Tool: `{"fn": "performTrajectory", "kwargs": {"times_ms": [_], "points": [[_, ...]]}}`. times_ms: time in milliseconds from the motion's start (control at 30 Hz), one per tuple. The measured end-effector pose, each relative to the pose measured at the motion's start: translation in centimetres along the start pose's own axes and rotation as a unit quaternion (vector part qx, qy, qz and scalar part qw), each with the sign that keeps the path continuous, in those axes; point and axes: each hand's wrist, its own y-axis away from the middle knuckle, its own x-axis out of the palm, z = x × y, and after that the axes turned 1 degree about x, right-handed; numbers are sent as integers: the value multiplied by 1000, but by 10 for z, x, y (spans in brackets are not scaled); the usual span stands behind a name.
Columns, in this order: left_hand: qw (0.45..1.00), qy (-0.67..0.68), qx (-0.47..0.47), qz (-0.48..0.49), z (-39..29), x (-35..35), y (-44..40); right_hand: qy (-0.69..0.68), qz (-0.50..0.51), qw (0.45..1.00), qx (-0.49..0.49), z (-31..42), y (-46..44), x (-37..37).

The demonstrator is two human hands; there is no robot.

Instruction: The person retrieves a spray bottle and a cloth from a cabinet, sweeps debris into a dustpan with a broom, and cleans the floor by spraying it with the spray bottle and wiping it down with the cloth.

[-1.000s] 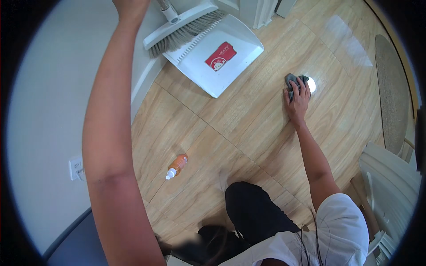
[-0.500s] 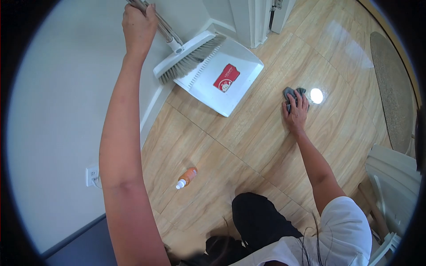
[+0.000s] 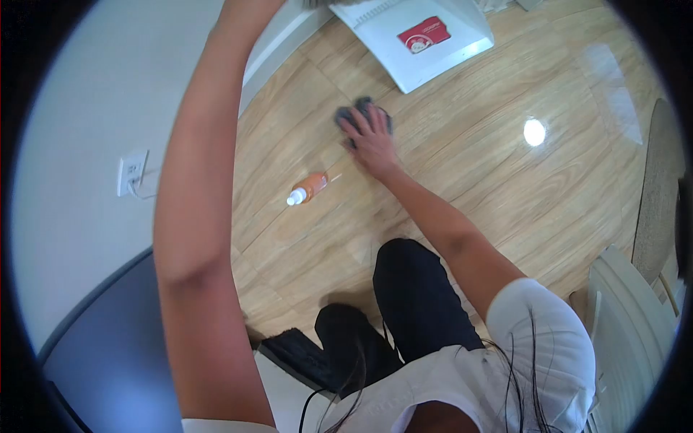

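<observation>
My right hand (image 3: 373, 144) presses a dark grey cloth (image 3: 345, 115) against the wood-look floor, its fingers spread over the cloth and slightly blurred. An orange bottle with a white top (image 3: 312, 187) lies on its side to the lower left of that hand. Above, a white dustpan (image 3: 411, 65) rests on the floor with a red card (image 3: 424, 35) in it. Only the wrist end of my left hand (image 3: 249, 9) shows at the top edge; its fingers are out of frame. Broom bristles (image 3: 328, 2) barely show beside it.
A wall with a socket (image 3: 132, 172) and a cord runs along the left. A dark blue surface (image 3: 115, 339) stands at the lower left. At the right are a pale slatted piece of furniture (image 3: 628, 325) and a grey-brown mat (image 3: 653, 195). Light glares off the floor.
My right hand and the cloth have moved left across the floor, away from the bright reflection and nearer the bottle. The view has shifted, so my left hand and the broom are mostly cut off.
</observation>
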Motion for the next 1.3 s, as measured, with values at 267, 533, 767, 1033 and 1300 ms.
{"fn": "performTrajectory", "kwargs": {"times_ms": [267,533,767,1033,1300], "points": [[881,11,-352,315,111,-86,338,-44,169,961,-213,9,63,-10],[859,332,-385,-55,54,55,439,1,-20,995,-99,-17,-6,0],[871,207,-393,-210,40,-15,497,137,-142,980,15,61,-130,119],[742,90,-517,-417,74,-120,646,-163,157,923,-310,322,52,274],[771,171,-488,-372,111,-110,682,-33,187,949,-250,192,126,102]]}}
